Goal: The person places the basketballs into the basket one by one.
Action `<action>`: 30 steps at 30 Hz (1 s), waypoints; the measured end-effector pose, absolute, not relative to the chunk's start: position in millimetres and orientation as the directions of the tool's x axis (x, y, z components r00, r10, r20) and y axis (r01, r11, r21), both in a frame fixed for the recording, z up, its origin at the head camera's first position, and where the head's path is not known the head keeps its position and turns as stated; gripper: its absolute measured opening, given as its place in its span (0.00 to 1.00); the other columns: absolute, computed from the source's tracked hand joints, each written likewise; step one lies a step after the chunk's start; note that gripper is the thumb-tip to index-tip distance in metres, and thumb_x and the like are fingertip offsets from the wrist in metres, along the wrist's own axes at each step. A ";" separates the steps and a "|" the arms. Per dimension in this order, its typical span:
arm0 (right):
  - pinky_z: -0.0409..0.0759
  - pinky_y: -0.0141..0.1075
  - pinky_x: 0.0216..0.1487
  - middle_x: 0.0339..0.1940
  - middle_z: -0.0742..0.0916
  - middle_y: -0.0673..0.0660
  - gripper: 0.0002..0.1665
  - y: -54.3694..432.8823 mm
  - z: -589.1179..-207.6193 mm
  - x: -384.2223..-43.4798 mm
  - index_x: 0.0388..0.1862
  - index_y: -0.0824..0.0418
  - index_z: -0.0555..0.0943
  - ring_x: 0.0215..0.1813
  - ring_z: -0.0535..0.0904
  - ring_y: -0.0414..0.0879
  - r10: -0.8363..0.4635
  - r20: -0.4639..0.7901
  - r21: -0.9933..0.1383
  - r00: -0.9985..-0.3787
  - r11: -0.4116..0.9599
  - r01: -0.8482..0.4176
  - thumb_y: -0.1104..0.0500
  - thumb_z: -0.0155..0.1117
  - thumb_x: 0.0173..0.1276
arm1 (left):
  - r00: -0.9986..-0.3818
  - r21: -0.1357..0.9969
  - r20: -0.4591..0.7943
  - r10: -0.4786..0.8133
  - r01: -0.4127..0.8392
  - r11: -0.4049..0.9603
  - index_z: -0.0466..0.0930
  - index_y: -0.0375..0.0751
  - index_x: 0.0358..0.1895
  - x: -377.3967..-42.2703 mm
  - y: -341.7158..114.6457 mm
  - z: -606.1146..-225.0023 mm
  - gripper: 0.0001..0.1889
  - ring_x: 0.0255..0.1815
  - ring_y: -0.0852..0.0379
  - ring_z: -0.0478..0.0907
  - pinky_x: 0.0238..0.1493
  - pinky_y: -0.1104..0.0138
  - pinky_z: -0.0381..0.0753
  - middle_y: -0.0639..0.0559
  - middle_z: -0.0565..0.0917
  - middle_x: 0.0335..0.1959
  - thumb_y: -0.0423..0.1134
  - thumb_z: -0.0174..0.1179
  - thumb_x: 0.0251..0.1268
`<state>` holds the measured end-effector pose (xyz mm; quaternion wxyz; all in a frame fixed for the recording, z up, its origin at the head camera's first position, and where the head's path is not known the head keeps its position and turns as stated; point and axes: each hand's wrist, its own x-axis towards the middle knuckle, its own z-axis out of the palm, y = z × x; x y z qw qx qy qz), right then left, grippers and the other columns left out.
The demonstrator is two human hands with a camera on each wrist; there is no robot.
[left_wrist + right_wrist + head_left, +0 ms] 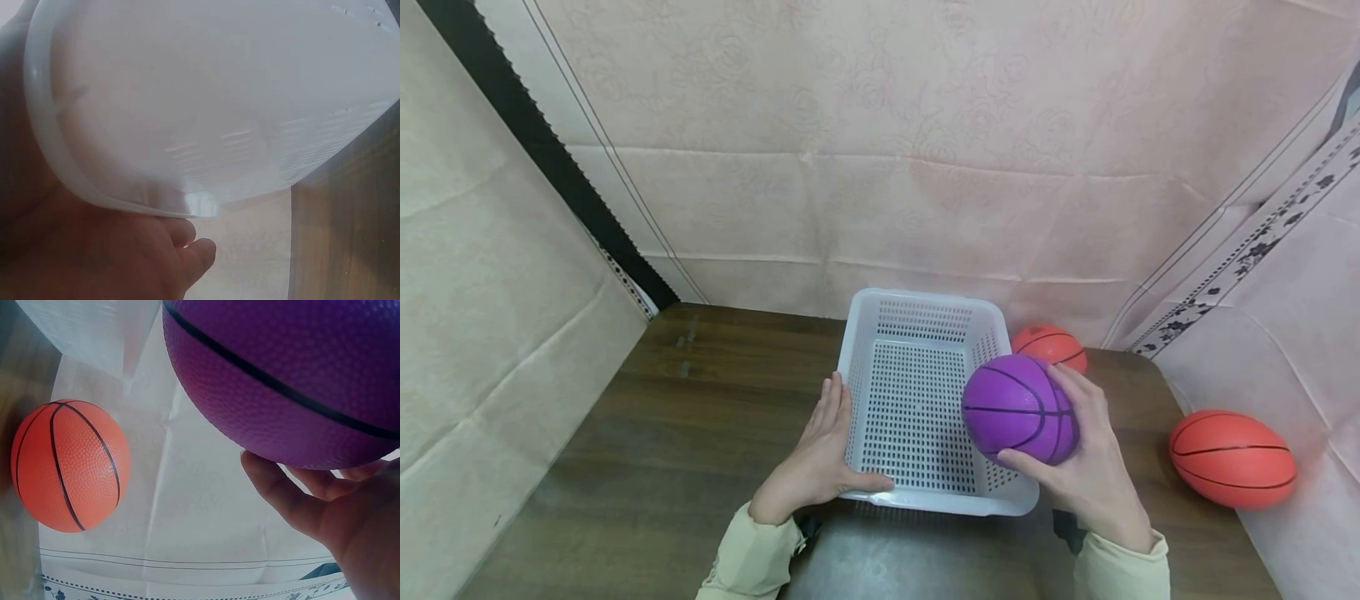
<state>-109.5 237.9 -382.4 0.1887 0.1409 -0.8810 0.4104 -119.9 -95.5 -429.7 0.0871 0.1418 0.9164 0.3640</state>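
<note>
A small purple basketball (1018, 408) is held up over the right side of a white perforated plastic basket (917, 408). My right hand (1090, 467) grips the ball from its right, thumb at the near side and fingers at the far side; the right wrist view also shows these fingers against the purple ball (281, 375). At the basket's near left corner, my left hand (820, 458) rests with straight fingers along the outer side and the thumb over the near rim. The basket wall (187, 94) fills much of the left wrist view.
One orange-red basketball (1051, 346) stands behind the purple one, right of the basket, partly hidden. Another orange-red basketball (1232, 458) lies at the table's right edge. Pale patterned cloth (880, 192) hangs behind and on both sides of the brown wooden table (700, 433).
</note>
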 end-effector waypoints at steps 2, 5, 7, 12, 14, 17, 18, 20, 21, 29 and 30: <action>0.71 0.60 0.56 0.72 0.64 0.48 0.70 237.6 -383.0 -109.9 0.75 0.44 0.62 0.66 0.66 0.51 -0.098 0.448 -0.668 -0.889 0.624 -0.405 0.54 0.90 0.30 | -0.945 0.692 -0.056 0.322 0.196 0.695 0.27 0.35 0.76 -119.8 -95.6 -429.8 0.76 0.76 0.52 0.17 0.73 0.47 0.34 0.51 0.18 0.75 0.68 0.74 0.35; 0.71 0.61 0.56 0.72 0.65 0.50 0.70 237.2 -383.8 -110.6 0.75 0.44 0.62 0.66 0.65 0.52 -0.102 0.446 -0.668 -0.889 0.624 -0.406 0.54 0.90 0.30 | -0.944 0.691 -0.056 0.324 0.198 0.695 0.27 0.35 0.76 -119.5 -95.9 -429.7 0.76 0.76 0.52 0.17 0.73 0.47 0.34 0.51 0.18 0.75 0.69 0.73 0.35; 0.71 0.61 0.56 0.72 0.65 0.50 0.70 236.9 -383.6 -110.9 0.75 0.43 0.62 0.66 0.65 0.52 -0.103 0.443 -0.668 -0.891 0.625 -0.405 0.53 0.90 0.30 | -0.944 0.690 -0.055 0.325 0.199 0.696 0.27 0.35 0.76 -119.4 -96.0 -429.9 0.76 0.76 0.52 0.17 0.73 0.47 0.34 0.51 0.18 0.75 0.69 0.73 0.36; 0.71 0.62 0.56 0.72 0.65 0.51 0.69 236.0 -383.5 -110.6 0.75 0.43 0.62 0.66 0.66 0.53 -0.110 0.438 -0.665 -0.892 0.627 -0.405 0.53 0.90 0.30 | -0.943 0.687 -0.053 0.328 0.204 0.698 0.27 0.35 0.76 -119.2 -96.3 -429.7 0.76 0.76 0.52 0.17 0.73 0.47 0.34 0.51 0.18 0.75 0.69 0.73 0.36; 0.72 0.63 0.56 0.72 0.65 0.51 0.69 235.5 -383.7 -110.2 0.75 0.43 0.62 0.65 0.66 0.54 -0.116 0.435 -0.665 -0.893 0.628 -0.405 0.52 0.90 0.31 | -0.943 0.686 -0.050 0.328 0.206 0.698 0.27 0.35 0.76 -119.1 -96.2 -429.6 0.75 0.76 0.51 0.18 0.73 0.47 0.34 0.51 0.18 0.75 0.69 0.73 0.36; 0.73 0.64 0.55 0.72 0.64 0.52 0.69 234.5 -384.3 -109.8 0.75 0.42 0.61 0.65 0.67 0.55 -0.124 0.424 -0.667 -0.897 0.628 -0.402 0.52 0.89 0.32 | -0.944 0.684 -0.046 0.327 0.209 0.699 0.27 0.35 0.76 -119.1 -96.1 -429.7 0.76 0.77 0.49 0.19 0.73 0.47 0.34 0.50 0.18 0.75 0.69 0.73 0.36; 0.73 0.64 0.54 0.72 0.64 0.52 0.69 234.3 -384.6 -109.8 0.75 0.42 0.61 0.65 0.67 0.55 -0.127 0.423 -0.667 -0.897 0.627 -0.403 0.52 0.89 0.32 | -0.944 0.683 -0.044 0.326 0.210 0.699 0.27 0.34 0.76 -119.1 -96.0 -429.7 0.76 0.77 0.49 0.19 0.73 0.47 0.34 0.50 0.18 0.75 0.69 0.73 0.36; 0.73 0.64 0.54 0.72 0.64 0.52 0.69 234.0 -385.2 -110.1 0.75 0.42 0.61 0.64 0.67 0.55 -0.131 0.421 -0.665 -0.897 0.628 -0.404 0.51 0.89 0.32 | -0.944 0.684 -0.043 0.326 0.210 0.699 0.27 0.34 0.76 -119.2 -95.9 -429.8 0.76 0.77 0.49 0.20 0.73 0.46 0.35 0.50 0.18 0.75 0.69 0.73 0.36; 0.73 0.64 0.54 0.71 0.64 0.52 0.69 233.9 -385.4 -110.3 0.75 0.42 0.61 0.64 0.67 0.55 -0.133 0.421 -0.665 -0.897 0.627 -0.405 0.51 0.89 0.32 | -0.945 0.685 -0.043 0.325 0.209 0.698 0.28 0.34 0.76 -119.2 -95.9 -429.8 0.76 0.77 0.49 0.20 0.73 0.46 0.35 0.50 0.18 0.75 0.69 0.73 0.36; 0.72 0.63 0.55 0.71 0.65 0.53 0.69 233.7 -385.7 -110.8 0.75 0.42 0.62 0.65 0.66 0.54 -0.141 0.427 -0.659 -0.893 0.629 -0.413 0.51 0.89 0.31 | -0.943 0.686 -0.048 0.329 0.208 0.698 0.27 0.34 0.76 -118.6 -96.3 -429.5 0.76 0.76 0.50 0.19 0.73 0.46 0.35 0.50 0.18 0.75 0.70 0.72 0.36; 0.72 0.63 0.55 0.71 0.65 0.53 0.69 233.7 -385.8 -110.8 0.75 0.43 0.62 0.65 0.66 0.54 -0.142 0.426 -0.659 -0.893 0.628 -0.414 0.51 0.89 0.32 | -0.943 0.684 -0.047 0.330 0.211 0.698 0.28 0.34 0.76 -118.7 -96.3 -429.5 0.76 0.76 0.50 0.19 0.73 0.46 0.34 0.50 0.18 0.75 0.70 0.72 0.36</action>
